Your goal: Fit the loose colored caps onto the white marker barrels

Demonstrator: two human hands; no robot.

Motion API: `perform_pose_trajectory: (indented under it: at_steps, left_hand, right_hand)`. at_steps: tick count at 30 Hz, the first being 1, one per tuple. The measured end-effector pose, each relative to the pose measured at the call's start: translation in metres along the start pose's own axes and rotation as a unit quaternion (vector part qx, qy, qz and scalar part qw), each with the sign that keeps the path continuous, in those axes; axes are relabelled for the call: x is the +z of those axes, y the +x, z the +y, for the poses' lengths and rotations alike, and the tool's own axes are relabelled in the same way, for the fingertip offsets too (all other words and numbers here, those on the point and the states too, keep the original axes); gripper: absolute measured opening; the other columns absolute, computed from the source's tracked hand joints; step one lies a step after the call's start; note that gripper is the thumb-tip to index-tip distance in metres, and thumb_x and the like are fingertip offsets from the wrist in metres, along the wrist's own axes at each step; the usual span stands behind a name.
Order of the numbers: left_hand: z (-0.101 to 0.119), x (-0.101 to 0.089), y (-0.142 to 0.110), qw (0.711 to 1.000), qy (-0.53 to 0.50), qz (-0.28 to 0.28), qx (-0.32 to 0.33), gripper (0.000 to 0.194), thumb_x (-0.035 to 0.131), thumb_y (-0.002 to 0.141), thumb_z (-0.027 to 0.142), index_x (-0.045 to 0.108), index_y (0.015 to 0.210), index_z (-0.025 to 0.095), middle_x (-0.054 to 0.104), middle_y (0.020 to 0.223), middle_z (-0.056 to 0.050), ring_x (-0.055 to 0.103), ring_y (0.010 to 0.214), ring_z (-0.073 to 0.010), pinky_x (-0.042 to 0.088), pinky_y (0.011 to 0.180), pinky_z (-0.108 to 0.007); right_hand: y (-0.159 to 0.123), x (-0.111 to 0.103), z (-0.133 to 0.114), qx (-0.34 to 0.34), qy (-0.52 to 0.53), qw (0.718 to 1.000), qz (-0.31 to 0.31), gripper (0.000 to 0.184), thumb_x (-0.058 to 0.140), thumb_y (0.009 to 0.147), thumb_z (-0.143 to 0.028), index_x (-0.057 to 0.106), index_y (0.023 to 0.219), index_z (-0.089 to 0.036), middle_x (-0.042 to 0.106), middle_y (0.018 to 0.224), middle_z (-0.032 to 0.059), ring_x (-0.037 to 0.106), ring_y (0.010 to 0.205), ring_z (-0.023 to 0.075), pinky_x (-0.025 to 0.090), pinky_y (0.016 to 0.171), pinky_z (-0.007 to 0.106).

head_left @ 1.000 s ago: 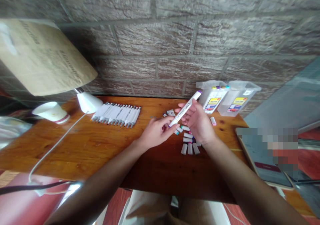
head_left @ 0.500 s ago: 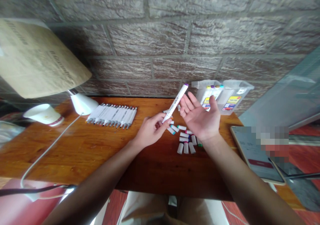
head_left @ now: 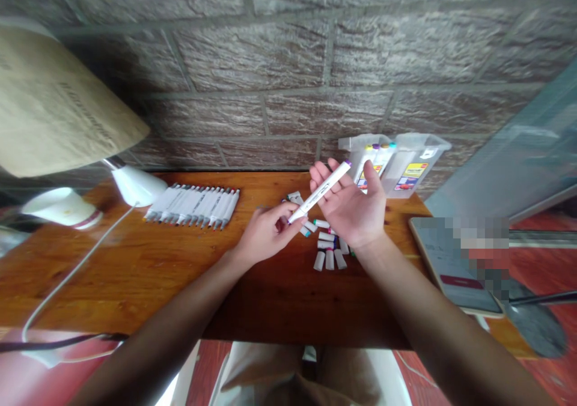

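Between thumb and fingers, my left hand (head_left: 267,232) holds a white marker (head_left: 321,192) by its lower end. The marker has purple at its ends and tilts up to the right, its upper part in front of my right hand's fingers. My right hand (head_left: 354,208) is palm up, fingers apart and slightly curled; whether it touches the marker I cannot tell. Beneath and between my hands, several loose white marker caps (head_left: 326,244) with coloured ends lie on the table. To the left, a row of white markers (head_left: 193,205) lies side by side.
Two clear plastic cases (head_left: 417,169) stand by the brick wall, one holding several markers. A tablet (head_left: 451,274) lies at the right edge of the wooden table (head_left: 180,280). On the left are a lamp (head_left: 135,184), its white cable (head_left: 81,274) and a paper cup (head_left: 63,208).
The marker has tilted lower toward my right hand, its upper end now in front of the palm-side fingers. My left hand keeps its grip. The whole view has shifted slightly.
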State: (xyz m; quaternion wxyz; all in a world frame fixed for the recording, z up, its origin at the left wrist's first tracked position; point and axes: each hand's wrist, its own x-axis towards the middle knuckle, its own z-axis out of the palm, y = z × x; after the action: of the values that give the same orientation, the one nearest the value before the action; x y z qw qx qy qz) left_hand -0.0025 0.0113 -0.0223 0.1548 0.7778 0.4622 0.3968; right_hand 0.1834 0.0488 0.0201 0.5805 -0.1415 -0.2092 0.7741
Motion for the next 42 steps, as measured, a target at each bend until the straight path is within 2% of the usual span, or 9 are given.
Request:
perform_pose_trajectory:
  at_steps: [11,21,24,27,30,34,38,40,42]
  left_hand:
    - [0.002,0.001,-0.001,1.0,0.006,-0.012,0.011,0.02,0.064,0.094,0.037,0.068,0.101,0.018,0.076,0.078,0.0,0.063,0.058,-0.0086,0.045,0.058,-0.018]
    - [0.001,0.001,0.0,1.0,0.001,-0.017,0.007,0.022,0.064,0.094,0.038,0.069,0.1,0.018,0.077,0.081,-0.002,0.061,0.057,-0.0084,0.044,0.059,-0.02]
    - [0.001,0.002,0.0,0.999,-0.029,-0.011,-0.01,0.021,0.066,0.092,0.037,0.069,0.099,0.018,0.076,0.079,-0.001,0.062,0.059,-0.0093,0.045,0.059,-0.02]
    - [0.002,0.003,0.002,0.994,-0.101,0.004,-0.046,0.023,0.068,0.091,0.039,0.07,0.1,0.018,0.074,0.077,-0.002,0.062,0.062,-0.0105,0.046,0.059,-0.021]
    - [0.003,0.002,0.008,0.963,-0.244,0.056,-0.097,0.031,0.073,0.086,0.044,0.069,0.101,0.017,0.072,0.076,-0.001,0.058,0.054,-0.0093,0.045,0.052,-0.021]
    - [0.0,-0.007,0.02,0.882,-0.405,0.164,-0.179,0.041,0.082,0.075,0.049,0.066,0.093,0.016,0.066,0.068,0.002,0.051,0.046,-0.0059,0.04,0.045,-0.019]
    - [-0.004,-0.017,0.027,0.803,-0.493,0.235,-0.239,0.043,0.09,0.066,0.044,0.056,0.072,0.017,0.058,0.063,0.006,0.043,0.044,-0.0026,0.033,0.042,-0.016]
    - [-0.003,-0.02,0.028,0.79,-0.509,0.241,-0.242,0.045,0.09,0.065,0.045,0.056,0.071,0.016,0.053,0.061,0.007,0.041,0.045,-0.0018,0.033,0.043,-0.016]
    - [-0.002,-0.02,0.028,0.799,-0.504,0.232,-0.231,0.044,0.089,0.067,0.048,0.06,0.072,0.015,0.049,0.059,0.007,0.039,0.045,-0.0016,0.033,0.043,-0.015]
  right_hand:
    - [0.0,-0.003,0.001,-0.008,-0.027,0.999,-0.024,0.047,0.05,0.095,-0.059,0.075,0.097,-0.02,0.079,0.106,0.0075,0.071,0.113,0.0207,0.053,0.104,0.034]
    - [0.0,-0.001,0.001,-0.006,-0.027,0.999,-0.024,0.051,0.038,0.101,-0.052,0.076,0.092,-0.019,0.081,0.101,0.006,0.073,0.106,0.019,0.056,0.097,0.033]
    - [0.001,0.001,0.001,-0.008,-0.038,0.999,0.002,0.048,0.041,0.1,-0.051,0.075,0.09,-0.019,0.081,0.099,0.0058,0.073,0.105,0.0194,0.056,0.096,0.034]
    - [0.004,-0.001,0.001,-0.027,-0.062,0.996,0.066,0.043,0.045,0.099,-0.049,0.074,0.086,-0.02,0.08,0.094,0.0052,0.073,0.099,0.019,0.058,0.089,0.032]
    - [0.009,-0.006,0.003,-0.058,-0.111,0.984,0.125,0.037,0.052,0.097,-0.048,0.074,0.085,-0.021,0.077,0.085,0.0026,0.071,0.083,0.0155,0.057,0.071,0.026]
    - [0.012,-0.013,0.011,-0.092,-0.218,0.962,0.138,0.026,0.073,0.083,-0.045,0.073,0.077,-0.02,0.069,0.072,-0.0005,0.061,0.061,0.0105,0.048,0.055,0.02]
    - [0.006,-0.015,0.017,-0.031,-0.353,0.935,0.016,0.023,0.077,0.078,-0.039,0.076,0.09,-0.019,0.07,0.075,-0.0011,0.06,0.058,0.0085,0.048,0.054,0.02]
    - [0.001,-0.015,0.02,0.039,-0.413,0.908,-0.062,0.028,0.079,0.077,-0.038,0.075,0.097,-0.019,0.071,0.074,-0.0009,0.062,0.06,0.0096,0.05,0.055,0.02]
    - [-0.004,-0.015,0.023,0.107,-0.443,0.88,-0.137,0.034,0.081,0.078,-0.039,0.073,0.104,-0.019,0.073,0.08,0.0004,0.067,0.064,0.0117,0.053,0.058,0.021]
